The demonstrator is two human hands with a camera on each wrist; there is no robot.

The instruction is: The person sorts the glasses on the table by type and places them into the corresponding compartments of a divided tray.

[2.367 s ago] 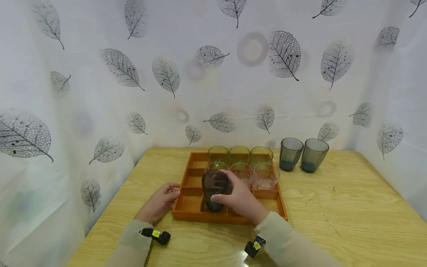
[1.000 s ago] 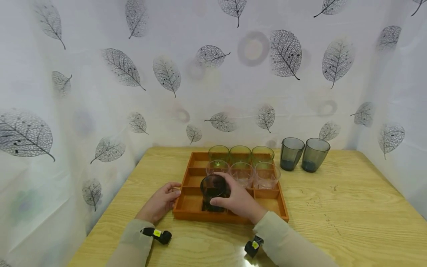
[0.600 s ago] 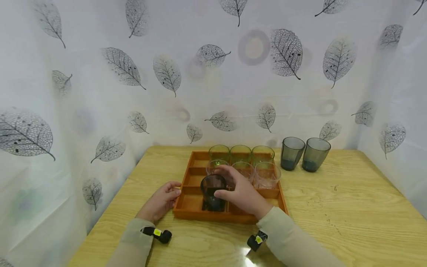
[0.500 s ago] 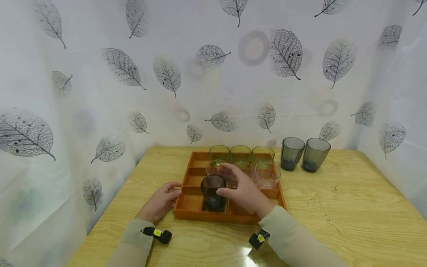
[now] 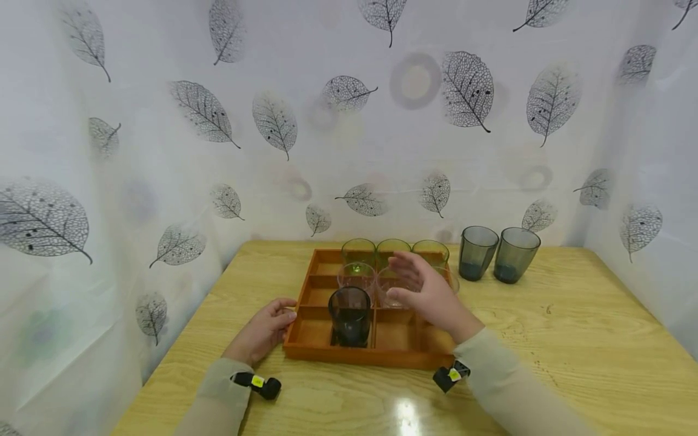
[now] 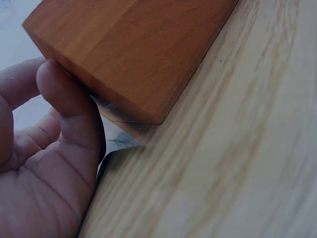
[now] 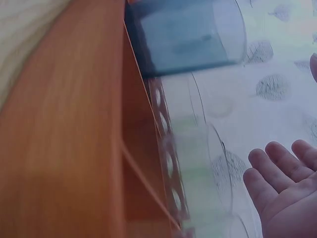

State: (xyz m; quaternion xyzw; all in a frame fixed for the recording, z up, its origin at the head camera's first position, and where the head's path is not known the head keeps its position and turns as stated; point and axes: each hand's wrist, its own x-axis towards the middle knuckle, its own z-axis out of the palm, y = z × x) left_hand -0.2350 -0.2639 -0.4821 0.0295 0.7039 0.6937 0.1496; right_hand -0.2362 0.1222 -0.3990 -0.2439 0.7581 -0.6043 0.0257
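A dark grey glass (image 5: 350,318) stands upright in a front-row compartment of the orange-brown wooden tray (image 5: 362,358), second from the left. In the head view my right hand (image 5: 431,297) is right of it and above the tray, fingers spread and holding nothing. The right wrist view shows this hand (image 7: 287,193) with its palm bare. My left hand (image 5: 263,332) rests against the tray's left side, thumb and fingers loosely bent. Up close in the left wrist view, the left thumb (image 6: 69,94) lies at the tray's corner (image 6: 133,64).
Clear glasses (image 5: 357,280) fill part of the tray's middle row, and green-tinted glasses (image 5: 358,249) stand behind them. Two more dark grey glasses (image 5: 478,253) (image 5: 516,254) stand on the wooden table (image 5: 572,327) right of the tray. A leaf-patterned curtain (image 5: 349,151) surrounds the table.
My right hand lowered the dark grey glass into its compartment, let go of it, then moved away to the right. The left hand has stayed at the tray's side.
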